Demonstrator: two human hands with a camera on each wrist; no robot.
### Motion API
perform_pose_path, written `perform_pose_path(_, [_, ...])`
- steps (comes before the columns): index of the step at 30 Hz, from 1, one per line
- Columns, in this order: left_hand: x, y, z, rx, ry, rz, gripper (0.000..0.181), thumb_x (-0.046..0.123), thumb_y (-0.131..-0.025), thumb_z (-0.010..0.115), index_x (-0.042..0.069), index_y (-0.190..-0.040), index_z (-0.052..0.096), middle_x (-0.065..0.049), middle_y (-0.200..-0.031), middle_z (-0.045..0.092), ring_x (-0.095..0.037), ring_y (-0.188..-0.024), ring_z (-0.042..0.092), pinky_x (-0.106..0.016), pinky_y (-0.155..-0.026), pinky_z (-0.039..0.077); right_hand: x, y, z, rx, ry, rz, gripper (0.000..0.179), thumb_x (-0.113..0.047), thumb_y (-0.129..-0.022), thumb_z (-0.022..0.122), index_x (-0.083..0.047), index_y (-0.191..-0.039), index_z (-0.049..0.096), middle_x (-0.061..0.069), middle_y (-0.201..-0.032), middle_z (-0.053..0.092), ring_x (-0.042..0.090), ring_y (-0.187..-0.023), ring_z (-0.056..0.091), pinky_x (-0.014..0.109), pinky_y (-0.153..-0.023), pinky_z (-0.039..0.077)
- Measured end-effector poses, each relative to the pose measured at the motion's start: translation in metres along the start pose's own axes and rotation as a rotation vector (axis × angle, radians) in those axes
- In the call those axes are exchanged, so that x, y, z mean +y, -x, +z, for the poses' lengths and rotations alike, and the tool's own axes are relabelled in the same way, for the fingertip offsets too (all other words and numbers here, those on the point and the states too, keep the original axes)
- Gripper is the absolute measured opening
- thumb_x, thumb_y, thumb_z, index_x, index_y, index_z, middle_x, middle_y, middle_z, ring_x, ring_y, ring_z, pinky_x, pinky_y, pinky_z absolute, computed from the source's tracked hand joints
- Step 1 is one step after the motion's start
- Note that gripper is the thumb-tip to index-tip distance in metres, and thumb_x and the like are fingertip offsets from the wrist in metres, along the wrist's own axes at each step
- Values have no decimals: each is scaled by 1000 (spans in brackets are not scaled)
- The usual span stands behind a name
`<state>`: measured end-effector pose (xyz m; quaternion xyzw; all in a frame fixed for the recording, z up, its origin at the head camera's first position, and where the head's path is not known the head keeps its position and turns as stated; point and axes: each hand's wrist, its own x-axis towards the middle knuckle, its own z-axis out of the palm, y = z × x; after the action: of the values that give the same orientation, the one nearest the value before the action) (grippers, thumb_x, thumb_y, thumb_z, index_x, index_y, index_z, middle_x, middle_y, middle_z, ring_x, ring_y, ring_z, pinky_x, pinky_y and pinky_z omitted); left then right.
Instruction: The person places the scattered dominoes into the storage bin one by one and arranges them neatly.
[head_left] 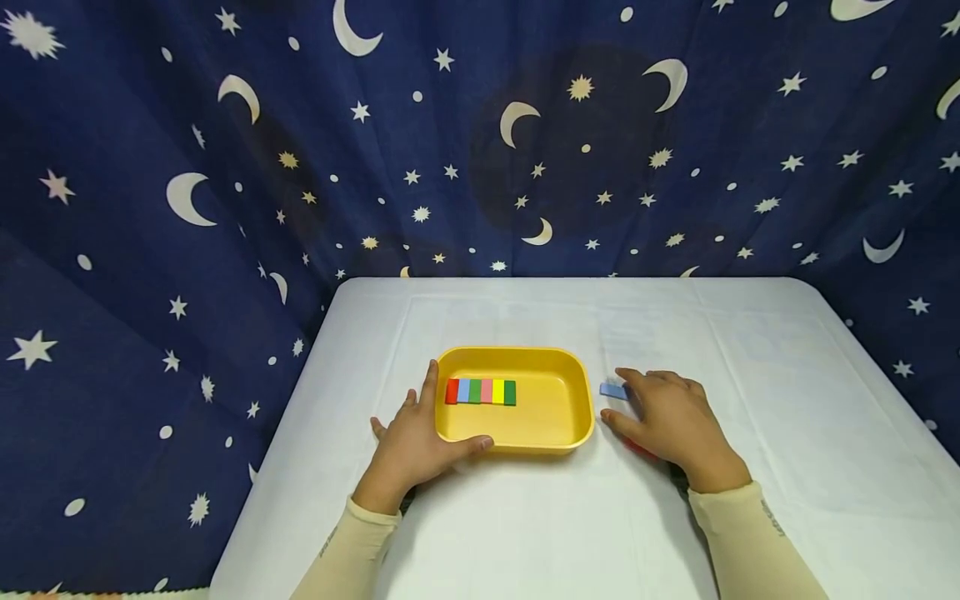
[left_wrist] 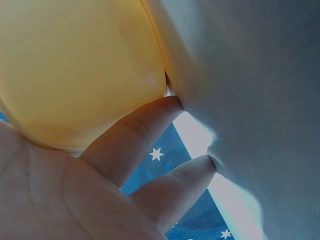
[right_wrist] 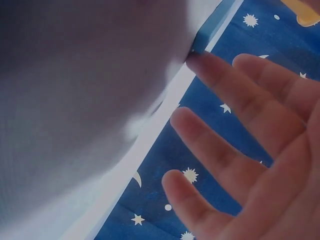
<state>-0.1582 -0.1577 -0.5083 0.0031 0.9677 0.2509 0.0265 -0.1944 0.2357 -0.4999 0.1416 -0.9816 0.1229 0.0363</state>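
A yellow tray sits on the table with a row of several small coloured tiles side by side in its left half. My left hand rests against the tray's front left corner, thumb along the front rim and fingers straight beside the left wall. To the right of the tray lies a light blue tile. Over it my right hand reaches down with fingers spread, index finger and thumb apart. Partly hidden under that hand is a red piece; its full shape cannot be seen.
A white cloth covers the table. Behind and to the sides hangs a dark blue curtain with moons and stars.
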Motion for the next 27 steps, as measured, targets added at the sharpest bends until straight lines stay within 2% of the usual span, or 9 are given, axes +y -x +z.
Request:
perform_pose_path(4, [0,0,0,4,-7,-5,146,101,-60,65,34,-171,-3,-17,-155,54,-38,-151,39,-93,-102,8,1,-1,0,22,-14,-8,74,-61,-92,75,-10,-144,62,3,-104,76,39,-113,61,72,-97,37])
perform_pose_path(9, [0,-1,0,2,-13,-6,146,102,-60,64,35,-170,-5,-18,-155,53,-37,-151,39,-92,-103,9,2,-3,1,42,-40,-32,69,-57,-90,78,-8,-138,65,-8,-87,70,30,-97,63,66,-93,42])
perform_pose_path(13, [0,-2,-1,-8,-17,-1,147,104,-59,60,35,-170,-7,-17,-155,53,-37,-152,39,-92,-103,10,2,-4,4,57,-64,-80,69,-56,-88,81,-8,-136,67,-13,-80,67,25,-91,62,58,-91,47])
perform_pose_path(19, [0,-1,-2,-10,-18,-2,148,106,-57,57,34,-170,-6,-16,-154,54,-37,-151,39,-92,-103,10,3,-5,9,92,-107,-136,68,-54,-87,83,-9,-135,68,-14,-80,67,20,-87,62,48,-84,53])
perform_pose_path(22, [-1,-1,-1,-10,-18,-1,149,108,-56,55,34,-170,-7,-15,-155,54,-38,-151,39,-92,-102,10,3,-4,9,109,-116,-144,67,-51,-87,84,-10,-137,67,-9,-86,69,23,-91,63,50,-86,52])
perform_pose_path(25, [-1,-1,-1,-13,-9,-1,148,107,-57,56,35,-170,-7,-15,-155,54,-38,-152,39,-92,-102,9,4,-4,8,106,-121,-139,72,-45,-84,87,-12,-143,62,2,-113,72,31,-109,62,59,-94,48])
perform_pose_path(27, [-1,-1,-1,-13,-4,-3,148,106,-57,58,35,-170,-7,-14,-156,54,-38,-152,38,-92,-103,8,4,-3,8,84,-122,-131,79,-40,-82,88,-15,-151,57,9,-136,67,37,-125,57,67,-100,44])
